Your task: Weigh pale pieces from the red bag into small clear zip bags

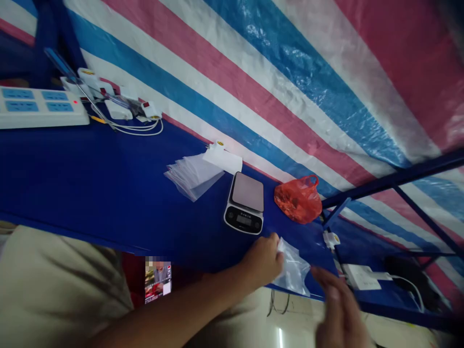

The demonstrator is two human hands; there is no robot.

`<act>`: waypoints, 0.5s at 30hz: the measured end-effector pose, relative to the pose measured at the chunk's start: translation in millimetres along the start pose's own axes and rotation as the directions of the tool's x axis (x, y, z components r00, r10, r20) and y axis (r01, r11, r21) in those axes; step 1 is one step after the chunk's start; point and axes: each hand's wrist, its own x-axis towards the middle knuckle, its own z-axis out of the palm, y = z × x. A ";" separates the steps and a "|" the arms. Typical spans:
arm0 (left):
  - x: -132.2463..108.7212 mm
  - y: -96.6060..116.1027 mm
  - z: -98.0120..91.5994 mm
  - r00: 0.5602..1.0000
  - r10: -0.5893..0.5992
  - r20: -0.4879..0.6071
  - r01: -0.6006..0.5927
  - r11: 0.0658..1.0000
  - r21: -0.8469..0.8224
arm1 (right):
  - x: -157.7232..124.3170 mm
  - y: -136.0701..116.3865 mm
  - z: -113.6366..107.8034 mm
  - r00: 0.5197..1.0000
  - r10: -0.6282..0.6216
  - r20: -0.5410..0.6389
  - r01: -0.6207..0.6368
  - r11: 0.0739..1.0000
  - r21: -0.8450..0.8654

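Observation:
My left hand [264, 261] is closed on the edge of a small clear plastic bag [294, 270], which lies at the near edge of the blue table [108, 183]. Just right of the bag is my right hand [335, 307], blurred by motion, with its fingers stretched out toward the bag and nothing in them. A small digital kitchen scale [245, 203] stands just beyond my left hand, its platform bare. A red plastic bag [298, 199] with something inside lies to the right of the scale.
A stack of clear bags [192, 176] and a white card [223, 157] lie left of the scale. A white power strip [39, 107] and white chargers with cables [119, 104] sit at the far left. A striped tarp [290, 72] backs the table. A white adapter [360, 276] rests on a blue frame.

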 end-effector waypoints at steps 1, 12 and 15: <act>-1.1 -4.4 -0.4 1.000 0.003 0.011 -0.004 0.996 0.089 | 1.3 6.7 19.0 0.996 -0.077 0.045 0.080 0.993 -0.089; -1.3 -7.9 3.9 0.985 0.083 0.150 -0.139 0.899 0.414 | 21.2 82.7 79.7 0.870 -0.177 0.460 0.364 0.860 -0.359; -0.3 -10.8 6.2 0.984 0.090 0.154 -0.149 0.888 0.435 | 30.7 98.2 73.8 0.901 -0.071 0.429 0.253 0.888 -0.385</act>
